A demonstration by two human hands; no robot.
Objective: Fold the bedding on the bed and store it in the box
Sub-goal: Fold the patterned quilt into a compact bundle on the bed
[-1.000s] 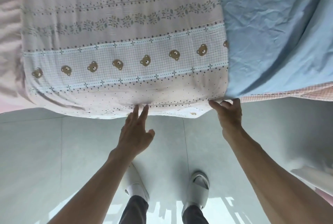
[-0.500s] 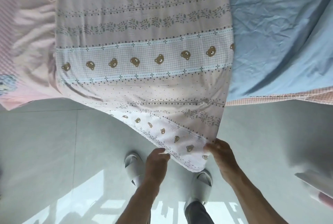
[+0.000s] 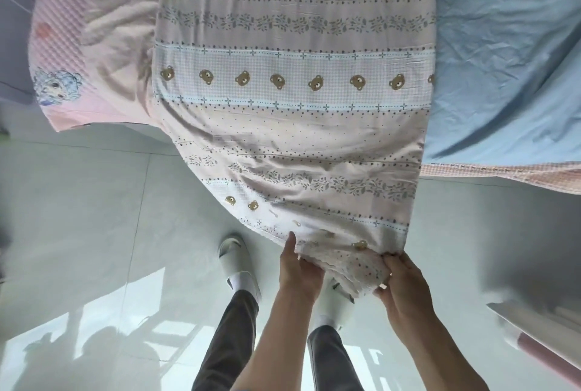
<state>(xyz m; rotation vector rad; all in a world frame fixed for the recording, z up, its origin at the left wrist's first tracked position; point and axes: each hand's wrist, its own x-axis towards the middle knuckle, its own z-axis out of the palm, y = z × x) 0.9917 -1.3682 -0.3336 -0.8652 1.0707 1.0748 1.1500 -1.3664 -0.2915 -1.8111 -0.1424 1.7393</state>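
The pale pink cotton quilt with brown bear print point(image 3: 292, 126) hangs off the bed point(image 3: 503, 45) toward the floor. The left hand point(image 3: 300, 268) and the right hand point(image 3: 404, 283) each pinch its bunched lower corner between them. No writing can be read.

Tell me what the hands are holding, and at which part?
Both left hand and right hand grip the bear-print blanket at its near corner.

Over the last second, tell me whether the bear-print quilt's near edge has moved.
Yes. The bear-print quilt has been pulled off the bed edge toward the person; its corner now hangs over the floor, gripped by the left hand and right hand.
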